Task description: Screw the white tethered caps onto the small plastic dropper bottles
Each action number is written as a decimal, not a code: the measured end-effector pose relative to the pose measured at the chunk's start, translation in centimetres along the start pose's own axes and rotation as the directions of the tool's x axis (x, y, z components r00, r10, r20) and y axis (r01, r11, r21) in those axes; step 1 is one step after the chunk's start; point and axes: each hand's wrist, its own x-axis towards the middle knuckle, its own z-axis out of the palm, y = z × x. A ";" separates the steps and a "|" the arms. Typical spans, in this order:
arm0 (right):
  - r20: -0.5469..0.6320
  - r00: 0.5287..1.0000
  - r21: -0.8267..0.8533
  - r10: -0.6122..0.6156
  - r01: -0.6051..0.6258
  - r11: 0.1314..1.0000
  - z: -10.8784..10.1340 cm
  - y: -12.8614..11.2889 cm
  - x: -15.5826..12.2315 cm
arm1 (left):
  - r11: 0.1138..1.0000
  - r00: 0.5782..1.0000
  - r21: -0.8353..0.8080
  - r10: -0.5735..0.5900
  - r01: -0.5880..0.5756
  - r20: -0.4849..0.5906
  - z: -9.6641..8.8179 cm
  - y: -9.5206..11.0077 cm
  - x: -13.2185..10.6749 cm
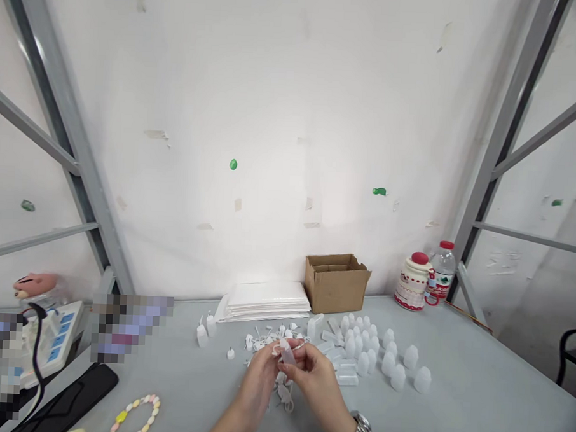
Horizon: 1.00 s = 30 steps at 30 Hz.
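In the middle of the table my two hands meet around a small translucent plastic bottle (288, 353) with a white piece at its top end, held tilted. My left hand (261, 371) is closed at its upper left side. The thumb and fingers of my right hand (312, 368) pinch the bottle from the right. Loose white caps with thin loops (284, 394) lie beneath and behind my hands. Two bottles with white tops (202, 335) stand to the left, near a single white cap (230, 353). My fingers partly hide the bottle.
Several frosted bottles (397, 377) stand at right; clear ones (346, 378) lie beside my right hand. Behind are white sheets (265, 299), a cardboard box (338, 293), a jar (412, 282) and a water bottle (442, 274). A phone (72, 401) and bead bracelet (154, 409) lie left.
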 end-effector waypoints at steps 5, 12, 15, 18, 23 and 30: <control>0.040 0.996 0.139 0.081 -0.085 0.987 0.2 0.0 0.2 | 0.999 0.999 -0.008 -0.044 0.044 0.015 0.0 -0.1 0.1; 0.069 0.989 0.221 0.131 -0.144 0.965 0.2 0.4 0.6 | 0.994 0.995 -0.062 -0.085 0.088 0.045 -0.2 -0.1 0.2; 0.074 0.986 0.235 0.147 -0.160 0.959 0.2 0.1 0.6 | 0.993 0.995 -0.076 -0.083 0.087 0.058 -0.2 0.1 0.2; 0.095 0.982 0.249 0.161 -0.180 0.952 0.1 -0.1 0.4 | 0.992 0.994 -0.084 -0.088 0.094 0.065 -0.2 0.2 0.1; 0.173 0.968 0.332 0.182 -0.232 0.914 -0.2 -0.1 0.2 | 0.988 0.993 -0.112 -0.095 0.103 0.075 -0.4 0.2 0.3; 0.255 0.956 0.371 0.144 -0.234 0.898 -0.5 0.3 0.5 | 0.985 0.991 -0.122 -0.113 0.120 0.065 -0.3 0.4 0.3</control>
